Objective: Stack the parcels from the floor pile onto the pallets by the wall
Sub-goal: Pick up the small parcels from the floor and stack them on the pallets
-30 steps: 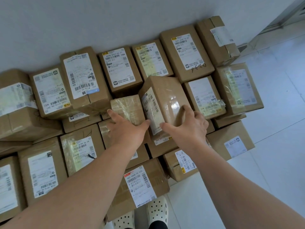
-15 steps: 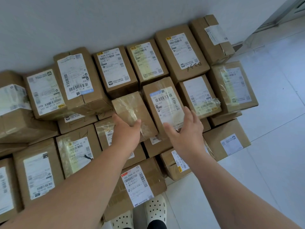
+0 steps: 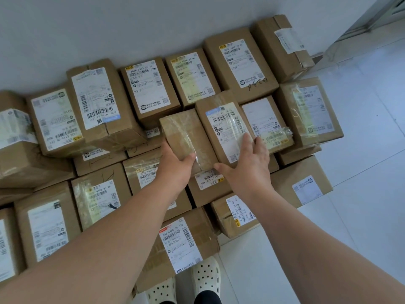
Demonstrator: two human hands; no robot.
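Note:
Brown cardboard parcels lie packed in rows against the white wall. A plain parcel wrapped in clear tape [image 3: 186, 134] sits on top in the middle. My left hand [image 3: 175, 165] grips its near left corner, thumb on the top face and fingers down the left side. Right beside it, touching, lies a labelled parcel [image 3: 221, 126], flat with its label up. My right hand [image 3: 247, 165] rests on that parcel's near end with straight fingers, the thumb spread at the near edge. No pallet shows under the boxes.
Lower parcels fill the near left, one with a red-tagged label [image 3: 182, 240] just ahead of my white clogs [image 3: 206, 279]. White floor tiles [image 3: 361, 150] spread to the right. A door frame [image 3: 377, 16] stands at the top right.
The labelled parcel, tilted on its side a second ago, now lies flat with its label up beside the taped parcel. My left hand has closed on the taped parcel's corner.

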